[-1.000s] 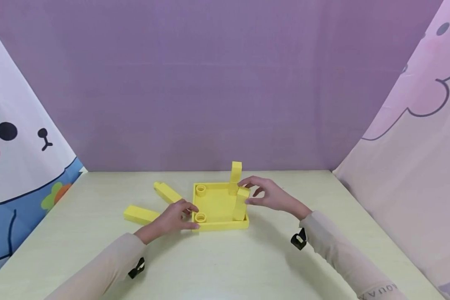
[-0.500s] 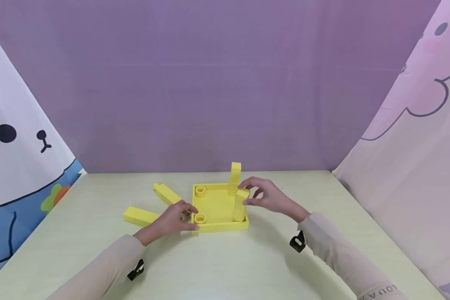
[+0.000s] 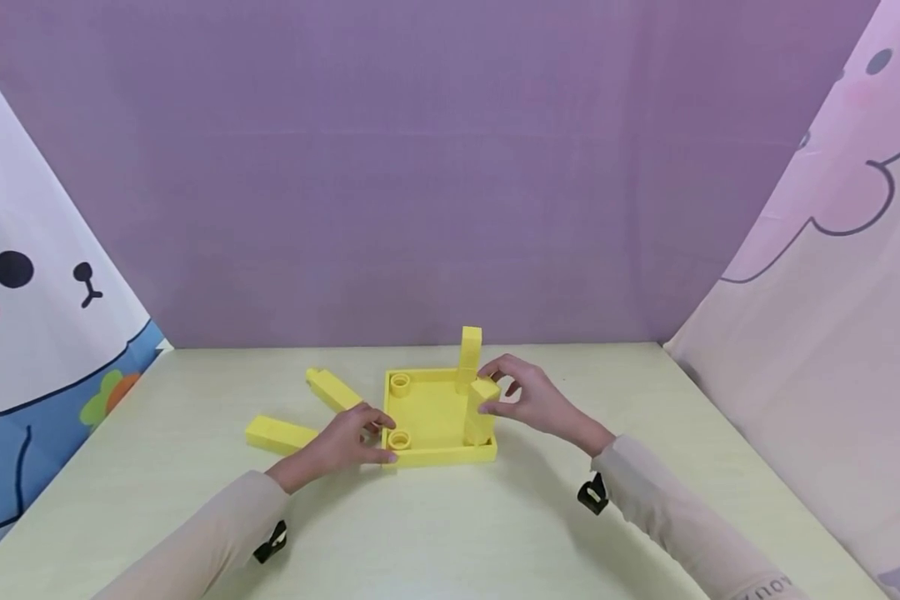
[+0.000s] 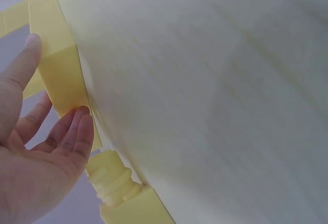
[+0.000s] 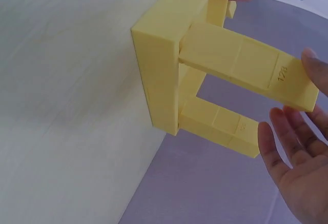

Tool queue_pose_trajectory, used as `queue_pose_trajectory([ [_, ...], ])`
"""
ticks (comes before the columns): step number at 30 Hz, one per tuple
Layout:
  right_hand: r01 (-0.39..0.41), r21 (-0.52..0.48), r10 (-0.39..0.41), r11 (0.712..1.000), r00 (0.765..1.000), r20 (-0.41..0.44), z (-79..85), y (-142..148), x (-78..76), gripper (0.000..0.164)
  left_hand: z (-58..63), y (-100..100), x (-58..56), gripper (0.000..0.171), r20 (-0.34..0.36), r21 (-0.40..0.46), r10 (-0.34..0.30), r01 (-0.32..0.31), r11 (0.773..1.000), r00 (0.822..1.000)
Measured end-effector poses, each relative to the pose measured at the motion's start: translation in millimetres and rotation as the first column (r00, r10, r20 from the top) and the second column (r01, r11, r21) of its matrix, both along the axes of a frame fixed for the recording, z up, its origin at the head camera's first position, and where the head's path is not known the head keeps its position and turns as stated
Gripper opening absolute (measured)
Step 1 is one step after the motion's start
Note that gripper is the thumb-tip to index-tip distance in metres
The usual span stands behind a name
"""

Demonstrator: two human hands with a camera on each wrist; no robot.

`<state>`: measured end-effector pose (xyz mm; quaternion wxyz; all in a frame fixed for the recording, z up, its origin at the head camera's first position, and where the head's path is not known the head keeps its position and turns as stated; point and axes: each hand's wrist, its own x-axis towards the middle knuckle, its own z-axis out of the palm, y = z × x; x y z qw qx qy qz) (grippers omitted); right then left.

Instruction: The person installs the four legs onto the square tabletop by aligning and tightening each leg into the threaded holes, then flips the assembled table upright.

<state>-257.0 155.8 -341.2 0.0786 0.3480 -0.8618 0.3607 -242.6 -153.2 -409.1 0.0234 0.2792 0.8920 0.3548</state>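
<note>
A shallow yellow square tray-like base lies on the table with its rim up and round sockets in its left corners. My left hand holds its near left corner, thumb on the front wall and fingers along the left side. A square yellow leg rises from the near right corner, leaning slightly. Around its upper end my right hand pinches with thumb and fingertips. Raised digits mark this leg in the right wrist view. A second leg stands in the far right corner.
Two loose yellow legs lie left of the base: one angled farther back, one partly behind the left wrist. In the left wrist view a loose leg shows a screw-threaded end. A purple curtain hangs behind the table.
The near right leg has turned about its length, its top showing a different corner. My right thumb has shifted left across it. The left hand keeps its place on the base.
</note>
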Motion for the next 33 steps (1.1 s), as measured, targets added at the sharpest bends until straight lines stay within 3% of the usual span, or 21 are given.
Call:
queue_pose_trajectory([
  [9,-0.098,0.011,0.097,0.995,0.993,0.062,2.7,8,-3.3,0.041,-0.4,0,0.8,0.045,-0.002,-0.006,-0.007,0.007,1.0,1.0],
  [24,0.053,-0.017,-0.054,0.998,0.997,-0.051,-2.7,-2,1.7,0.033,0.2,0,-0.5,0.045,-0.01,-0.003,-0.007,0.007,1.0,1.0],
  [33,0.005,0.008,-0.005,1.0,1.0,-0.011,0.4,1,0.6,0.036,0.0,0,1.0,0.044,-0.004,0.006,-0.004,0.004,1.0,1.0],
])
